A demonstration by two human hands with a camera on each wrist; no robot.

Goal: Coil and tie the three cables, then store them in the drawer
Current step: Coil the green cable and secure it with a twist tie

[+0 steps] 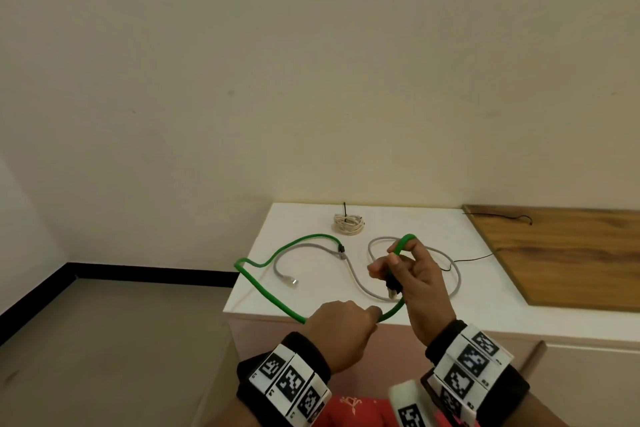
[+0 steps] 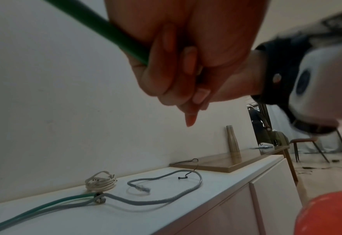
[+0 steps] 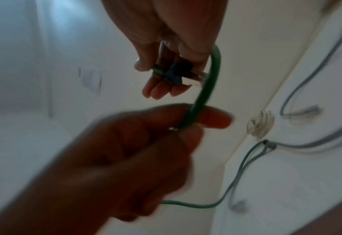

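Observation:
A green cable (image 1: 263, 291) runs from the white cabinet top (image 1: 450, 308) out past its left edge and back to my hands. My left hand (image 1: 341, 322) grips it in a fist near the cabinet's front edge; the left wrist view shows the fingers curled round the green cable (image 2: 109, 30). My right hand (image 1: 405, 274) holds its black plug end and a raised loop, seen blurred in the right wrist view with the green cable (image 3: 204, 92) arching down. A grey cable (image 1: 353, 269) lies loose on the top. A white cable (image 1: 348, 224) sits coiled and tied near the wall.
A wooden board (image 1: 571, 263) lies on the right of the cabinet top, with a thin black tie (image 1: 512, 217) on it. Another black tie (image 1: 474, 257) lies beside the grey cable. Cabinet fronts (image 1: 588, 374) are below the top. Bare floor is on the left.

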